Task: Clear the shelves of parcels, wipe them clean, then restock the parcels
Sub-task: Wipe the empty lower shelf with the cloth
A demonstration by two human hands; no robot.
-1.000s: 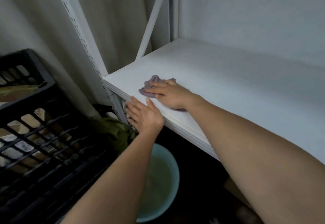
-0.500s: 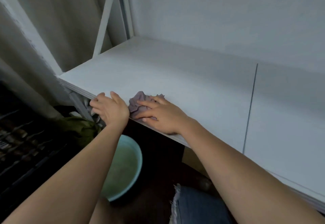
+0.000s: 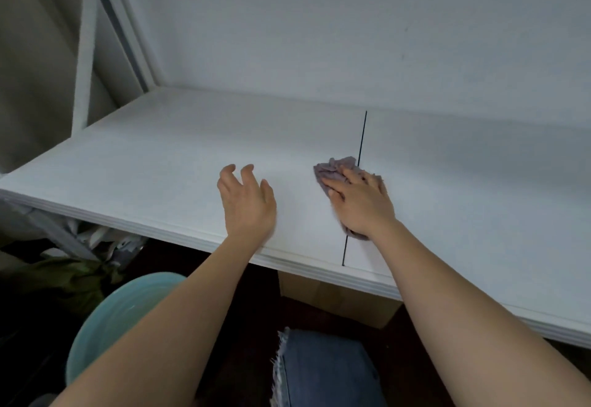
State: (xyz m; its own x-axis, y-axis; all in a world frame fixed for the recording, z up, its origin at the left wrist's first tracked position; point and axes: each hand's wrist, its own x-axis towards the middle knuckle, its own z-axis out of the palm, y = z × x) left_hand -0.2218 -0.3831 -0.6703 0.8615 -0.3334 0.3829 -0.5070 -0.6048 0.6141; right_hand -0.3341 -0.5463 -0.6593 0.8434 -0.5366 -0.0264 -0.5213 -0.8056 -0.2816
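A white shelf board (image 3: 179, 151) runs across the view with no parcels on it. My right hand (image 3: 359, 202) presses a crumpled purple-grey cloth (image 3: 334, 168) flat on the board, right over a dark seam (image 3: 361, 138) between two panels. The cloth shows beyond my fingertips and under my wrist. My left hand (image 3: 246, 202) hovers over the board near its front edge, fingers loosely spread and holding nothing.
A light blue basin (image 3: 118, 310) with cloudy water stands on the floor at lower left. Green fabric (image 3: 64, 274) lies beside it under the shelf. A cardboard box (image 3: 339, 301) sits beneath the board. White uprights (image 3: 84, 55) and the wall bound the shelf.
My right hand has slid the cloth to the right along the board, from the left front corner to the seam. My left hand has left the front edge and moved right too.
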